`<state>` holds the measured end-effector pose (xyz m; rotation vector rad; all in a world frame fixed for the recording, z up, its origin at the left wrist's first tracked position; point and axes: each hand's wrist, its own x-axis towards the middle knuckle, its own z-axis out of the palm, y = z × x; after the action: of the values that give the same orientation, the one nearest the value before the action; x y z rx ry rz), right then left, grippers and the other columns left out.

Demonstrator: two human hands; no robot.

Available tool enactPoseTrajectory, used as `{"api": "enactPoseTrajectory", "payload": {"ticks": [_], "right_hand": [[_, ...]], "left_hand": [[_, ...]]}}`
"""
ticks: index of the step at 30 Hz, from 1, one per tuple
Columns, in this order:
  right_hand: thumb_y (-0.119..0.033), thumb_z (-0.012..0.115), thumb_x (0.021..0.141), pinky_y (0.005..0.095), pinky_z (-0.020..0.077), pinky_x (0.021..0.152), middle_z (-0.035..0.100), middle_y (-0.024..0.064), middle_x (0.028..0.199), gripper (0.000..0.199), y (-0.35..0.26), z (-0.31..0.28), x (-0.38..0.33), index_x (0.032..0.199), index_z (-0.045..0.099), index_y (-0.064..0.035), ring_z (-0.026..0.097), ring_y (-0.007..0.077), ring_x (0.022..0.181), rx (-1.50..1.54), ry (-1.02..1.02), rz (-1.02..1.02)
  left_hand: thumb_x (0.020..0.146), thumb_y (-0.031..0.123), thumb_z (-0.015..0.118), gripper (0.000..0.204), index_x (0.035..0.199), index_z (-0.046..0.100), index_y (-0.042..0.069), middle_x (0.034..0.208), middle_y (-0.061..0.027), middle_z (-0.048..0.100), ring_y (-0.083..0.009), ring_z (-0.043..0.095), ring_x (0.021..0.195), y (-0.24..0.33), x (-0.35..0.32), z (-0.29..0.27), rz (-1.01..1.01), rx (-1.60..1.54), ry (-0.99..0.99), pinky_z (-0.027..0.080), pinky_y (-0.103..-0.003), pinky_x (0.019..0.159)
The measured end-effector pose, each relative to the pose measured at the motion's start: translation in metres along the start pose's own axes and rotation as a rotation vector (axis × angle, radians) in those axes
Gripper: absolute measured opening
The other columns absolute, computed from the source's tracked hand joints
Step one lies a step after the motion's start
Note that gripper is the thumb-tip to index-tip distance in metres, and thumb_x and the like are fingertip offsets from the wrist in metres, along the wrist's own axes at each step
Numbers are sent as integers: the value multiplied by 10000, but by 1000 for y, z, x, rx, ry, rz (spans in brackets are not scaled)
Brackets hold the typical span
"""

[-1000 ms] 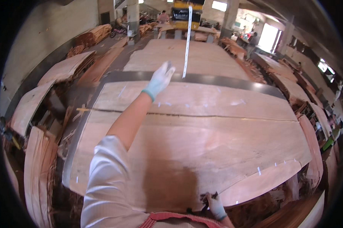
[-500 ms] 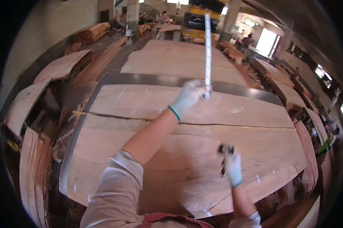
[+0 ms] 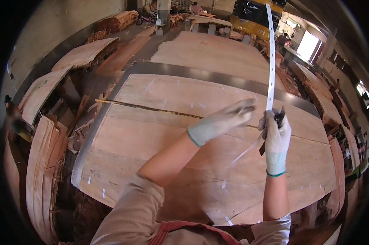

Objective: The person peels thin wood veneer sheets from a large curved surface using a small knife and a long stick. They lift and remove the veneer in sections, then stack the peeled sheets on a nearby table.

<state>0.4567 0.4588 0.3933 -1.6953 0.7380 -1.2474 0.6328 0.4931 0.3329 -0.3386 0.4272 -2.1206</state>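
Note:
My right hand (image 3: 277, 136), in a white glove with a green cuff, is closed around a small black tool (image 3: 279, 116) whose kind is hard to make out. Its fingers also meet the lower end of a white paper tape (image 3: 271, 61) with a row of dark holes, which hangs from above. A thin pale strip (image 3: 247, 152) trails down beside that hand. To its left, my gloved left hand (image 3: 227, 120) hovers over the wood veneer sheet (image 3: 151, 139), fingers stretched toward the tape and apparently holding nothing. A long dark-edged gap (image 3: 164, 111) crosses the veneer beneath.
Short white tape pieces (image 3: 103, 193) dot the veneer. Another veneer stack (image 3: 217, 53) lies beyond a dark table strip (image 3: 184, 72). Veneer piles (image 3: 43, 163) stand at the left and right. A black-and-yellow wrapped block (image 3: 256, 20) hangs above; people are in the background.
My left hand has let go of the hanging tape and come lower. My right hand has risen with the black tool to the tape's end. The view has shifted left.

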Motion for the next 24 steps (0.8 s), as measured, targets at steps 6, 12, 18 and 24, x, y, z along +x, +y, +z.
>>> {"api": "enactPoseTrajectory", "payload": {"ticks": [6,12,18,24], "right_hand": [[-29,559,866,308,462,599,587,119,769,49,28,-8,-27,908,574,-9,577,216,655,-452,339,-603],[42,530,866,228,447,620,566,54,775,117,9,-36,-36,978,553,16,531,104,668,-428,225,-447],[41,550,869,250,476,574,619,91,879,142,0,-36,-55,1000,567,-12,584,136,663,331,308,-453],[-226,502,988,198,388,481,576,10,776,297,-54,-67,-51,1133,566,25,481,47,557,-100,438,-346]], "left_hand": [[1000,225,428,269,1127,505,0,989,-132,645,-218,636,930,-58,70,29,853,1351,-92,525,-378,858],[999,312,452,371,1130,557,-20,1065,-107,635,-189,619,933,-104,51,13,764,1955,-130,504,-312,893],[993,228,442,334,1199,507,-27,1070,-147,624,-221,616,1001,-93,74,17,675,1558,-273,480,-341,937],[910,102,591,258,1128,582,-35,930,-63,658,-136,632,822,-143,71,30,568,2040,-344,510,-255,753]]}}
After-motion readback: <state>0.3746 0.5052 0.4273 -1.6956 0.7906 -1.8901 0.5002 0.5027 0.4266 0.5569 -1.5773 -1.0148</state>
